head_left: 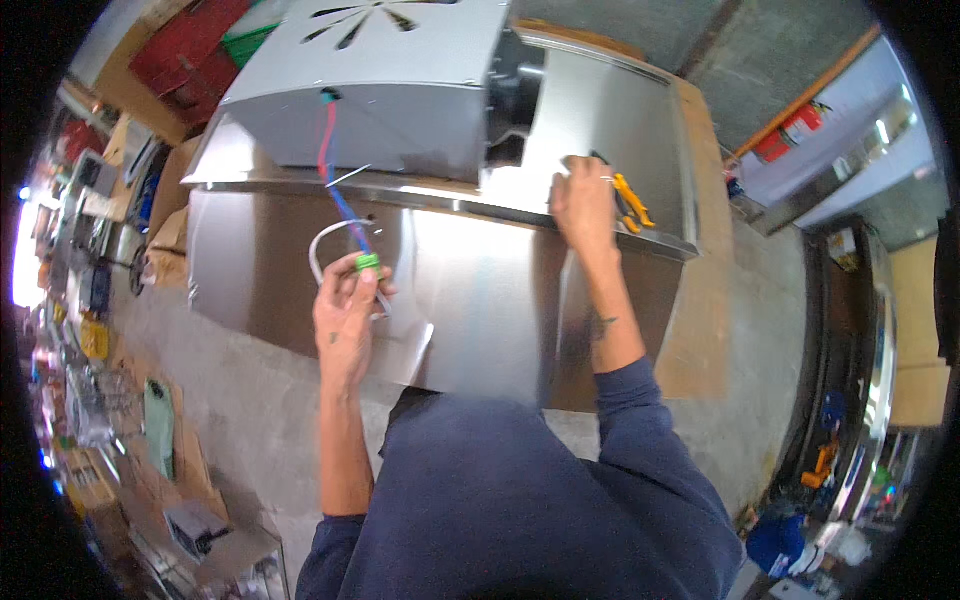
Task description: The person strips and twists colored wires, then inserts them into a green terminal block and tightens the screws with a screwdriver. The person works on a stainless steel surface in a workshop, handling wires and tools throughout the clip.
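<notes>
My left hand [348, 312] is closed on a small bright green cylindrical piece [368, 262], gripped between thumb and fingers. Blue and red wires [345, 205] run down to it from a hole in the grey metal box [410, 125]. A white cable [318, 250] loops beside the same hand. Over the stainless steel sheet, my right hand [584, 205] has its fingers curled downward; what is under the fingertips, if anything, is hidden. Just right of those fingers lie pliers with yellow handles [632, 203].
The steel hood body [480, 290] rests on cardboard [700, 330] over a concrete floor [260, 390]. Clutter with boxes and a yellow container [95, 340] lines the left. At right stand a dark shelf [845, 340], an orange tool [822, 465] and a red fire extinguisher [790, 135].
</notes>
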